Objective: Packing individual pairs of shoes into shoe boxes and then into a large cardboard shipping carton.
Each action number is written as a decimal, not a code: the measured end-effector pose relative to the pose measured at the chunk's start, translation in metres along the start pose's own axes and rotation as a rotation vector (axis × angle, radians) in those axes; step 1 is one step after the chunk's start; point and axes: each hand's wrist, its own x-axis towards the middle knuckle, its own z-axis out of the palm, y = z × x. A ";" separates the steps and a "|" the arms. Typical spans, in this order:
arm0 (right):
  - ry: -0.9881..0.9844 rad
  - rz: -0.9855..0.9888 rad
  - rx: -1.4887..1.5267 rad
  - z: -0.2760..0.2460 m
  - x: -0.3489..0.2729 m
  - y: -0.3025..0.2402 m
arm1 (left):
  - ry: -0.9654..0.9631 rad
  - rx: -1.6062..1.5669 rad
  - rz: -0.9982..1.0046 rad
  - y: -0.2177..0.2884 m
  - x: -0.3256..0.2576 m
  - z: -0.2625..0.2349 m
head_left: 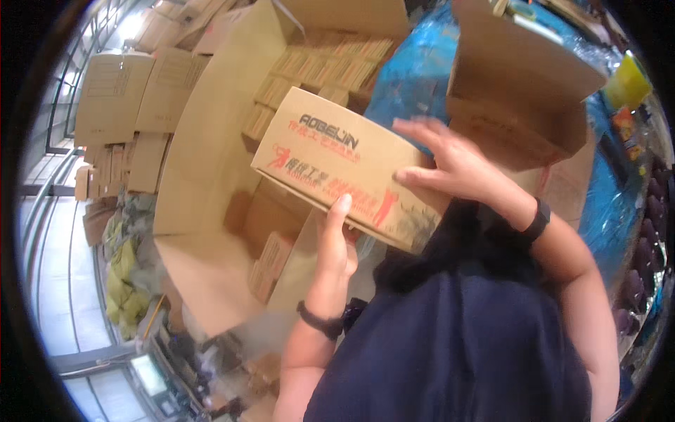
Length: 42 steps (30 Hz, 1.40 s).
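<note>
Small printed box (341, 155), one: held partly above a large open carton (204, 162). Left hand (336, 246): fingers grasping its near edge, thumb on top. Right hand (453, 158): fingers spread, ungripped, contact unclear. Step in hand, apparently: steadying the box — next move calls for two-sided support.

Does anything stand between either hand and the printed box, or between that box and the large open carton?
Nothing visible does. The left hand holds the printed box; the right hand is at its right end, contact unclear. The large carton stands open.
</note>
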 end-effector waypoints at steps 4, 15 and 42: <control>-0.229 -0.185 -0.269 0.030 -0.016 -0.022 | 0.106 -0.087 -0.148 -0.004 -0.034 -0.008; -0.390 -0.030 0.087 0.091 -0.059 0.009 | 0.252 0.066 -0.269 -0.009 -0.081 -0.011; -0.552 0.086 0.292 0.031 -0.055 -0.057 | 0.246 0.165 -0.348 0.080 -0.130 0.021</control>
